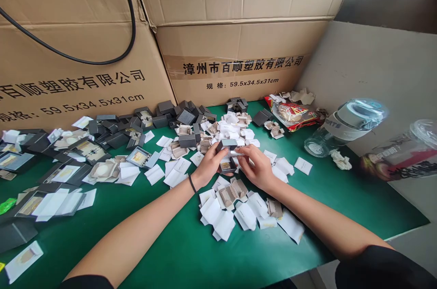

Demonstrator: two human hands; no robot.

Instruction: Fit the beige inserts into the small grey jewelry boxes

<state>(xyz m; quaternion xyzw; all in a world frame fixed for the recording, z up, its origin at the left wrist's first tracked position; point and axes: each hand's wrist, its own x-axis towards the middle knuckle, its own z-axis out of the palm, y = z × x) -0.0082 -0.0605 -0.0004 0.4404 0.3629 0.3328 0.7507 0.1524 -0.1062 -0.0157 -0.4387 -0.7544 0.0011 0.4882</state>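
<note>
My left hand [207, 167] is closed around a small dark grey hinged box [227, 143] over the middle of the table. The box stands open, lid at the far side. From the right, my right hand [256, 166] reaches to the box with thumb and fingers pinched at a small white piece [235, 153], which looks like paper; the fingers partly hide it. In front of the hands lies a pile of creased white paper pieces [218, 216] with unfolded cardboard inserts [232, 192]. Behind them is another heap of white papers and inserts [228, 129].
Several dark boxes [186, 117], some open, cover the table's back and left. Large cartons [239, 43] stand behind, with a black cable [131, 29] hanging in front. At right are a red snack bag [290, 114], a clear bottle [341, 125], a crumpled tissue [340, 160] and a plastic cup [406, 157].
</note>
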